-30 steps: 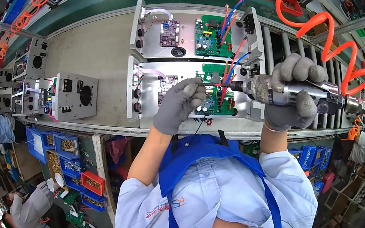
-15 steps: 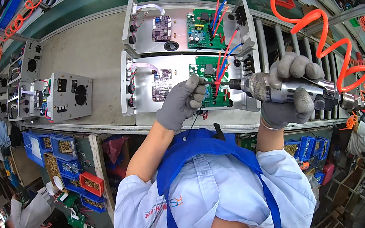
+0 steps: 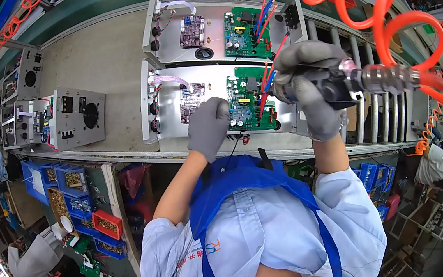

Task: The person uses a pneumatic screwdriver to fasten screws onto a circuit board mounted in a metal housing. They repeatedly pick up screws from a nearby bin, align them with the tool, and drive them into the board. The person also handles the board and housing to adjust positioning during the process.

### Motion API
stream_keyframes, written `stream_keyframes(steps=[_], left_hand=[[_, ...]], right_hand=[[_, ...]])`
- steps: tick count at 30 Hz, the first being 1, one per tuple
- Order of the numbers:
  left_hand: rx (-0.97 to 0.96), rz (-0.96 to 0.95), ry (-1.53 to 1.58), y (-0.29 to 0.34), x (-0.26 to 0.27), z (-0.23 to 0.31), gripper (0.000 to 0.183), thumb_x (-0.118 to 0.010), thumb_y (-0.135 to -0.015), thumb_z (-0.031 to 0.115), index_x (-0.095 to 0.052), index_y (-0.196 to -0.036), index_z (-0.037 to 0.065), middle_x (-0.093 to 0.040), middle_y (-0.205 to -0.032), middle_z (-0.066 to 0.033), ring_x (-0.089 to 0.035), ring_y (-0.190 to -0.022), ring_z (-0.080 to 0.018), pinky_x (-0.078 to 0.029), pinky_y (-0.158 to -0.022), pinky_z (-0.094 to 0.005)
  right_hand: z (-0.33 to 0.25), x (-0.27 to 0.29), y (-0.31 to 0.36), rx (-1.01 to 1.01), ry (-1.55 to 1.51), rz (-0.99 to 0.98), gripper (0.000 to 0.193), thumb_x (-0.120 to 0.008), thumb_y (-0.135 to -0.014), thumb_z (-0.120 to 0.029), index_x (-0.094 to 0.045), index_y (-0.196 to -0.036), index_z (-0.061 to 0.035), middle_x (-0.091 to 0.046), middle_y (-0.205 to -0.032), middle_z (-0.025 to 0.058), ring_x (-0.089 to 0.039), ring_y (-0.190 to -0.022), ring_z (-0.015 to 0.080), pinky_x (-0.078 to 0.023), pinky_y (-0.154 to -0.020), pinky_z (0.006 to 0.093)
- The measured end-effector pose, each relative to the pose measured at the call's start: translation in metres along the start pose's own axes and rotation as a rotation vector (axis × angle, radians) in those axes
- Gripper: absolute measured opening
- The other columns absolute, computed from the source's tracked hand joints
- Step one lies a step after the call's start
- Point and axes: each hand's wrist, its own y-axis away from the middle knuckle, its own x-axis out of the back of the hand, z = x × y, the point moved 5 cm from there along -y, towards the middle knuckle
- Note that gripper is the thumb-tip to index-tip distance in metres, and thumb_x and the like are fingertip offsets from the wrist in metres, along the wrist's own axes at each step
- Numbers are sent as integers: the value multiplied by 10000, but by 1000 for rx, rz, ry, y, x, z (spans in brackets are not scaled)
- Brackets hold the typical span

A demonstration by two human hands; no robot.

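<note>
Dark-and-silver driver (image 3: 336, 90): was clamped in right hand (image 3: 307, 91), at three o'clock from green circuit board (image 3: 249, 90); seemed heavy, rigid, best gripped round body, clear of orange hose (image 3: 382, 7). Left hand (image 3: 210, 127): curled at eight o'clock from board; could not tell if loaded.

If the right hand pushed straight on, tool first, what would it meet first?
Its tool would likely meet the red wires at the nearer green board first; depth is unclear.
</note>
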Motion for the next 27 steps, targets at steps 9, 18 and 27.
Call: stream_keyframes(steps=[9, 18, 27], left_hand=[[62, -161, -286, 9, -10, 16, 747, -689, -724, 628, -589, -1100, -9, -658, -900, -227, -654, -844, -347, -508, -740, -434], [104, -139, -161, 11, -25, 5, 690, -715, -727, 561, -551, -1113, 13, -641, -845, -195, -655, -812, -336, -505, -721, -434], [162, -143, -13, 15, -21, 11, 560, -739, -738, 427, -582, -1081, 14, -655, -880, -179, -659, -800, -334, -505, -720, -418]], right_hand=[[34, -9, -6, -153, 155, -94, 389, -527, -781, 64, -485, -1154, -38, -598, -1067, 156, -609, -959, 209, -521, -821, 333], [43, -3, 3, -174, 232, 2, 399, -510, -780, 109, -470, -1147, -40, -595, -1046, 153, -616, -939, 203, -532, -797, 325], [43, 0, 7, -128, 207, 186, 322, -573, -736, 108, -555, -1034, -12, -645, -939, 120, -642, -845, 174, -542, -755, 312]])
